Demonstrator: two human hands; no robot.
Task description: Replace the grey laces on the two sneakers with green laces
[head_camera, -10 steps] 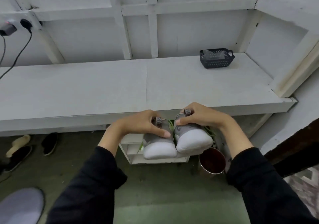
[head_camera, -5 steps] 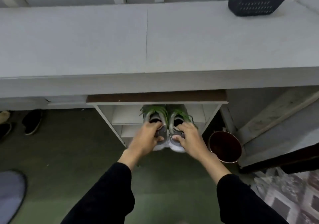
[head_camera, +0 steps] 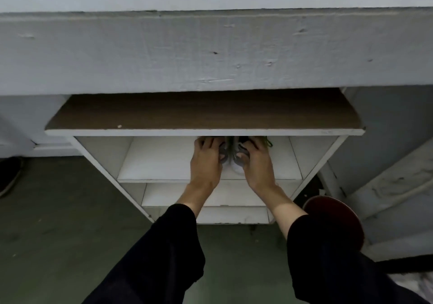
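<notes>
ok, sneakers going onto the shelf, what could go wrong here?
1. The top board hangs low over the sneakers; knuckles or heels could catch on it.
2. Green laces trail loose at the right and could snag.
3. Left hand and right hand hide both shoes, so seating is unclear.

- We are seeing only slivers of the two sneakers; our left hand and right hand are covering most of them, and the top board of the shoe rack is hiding their far ends.
- The green laces are showing only as a small blurred bit beside our right hand.
- Our right sleeve is covering part of the dark red bowl.
- The left edge is cutting off a black shoe.
</notes>
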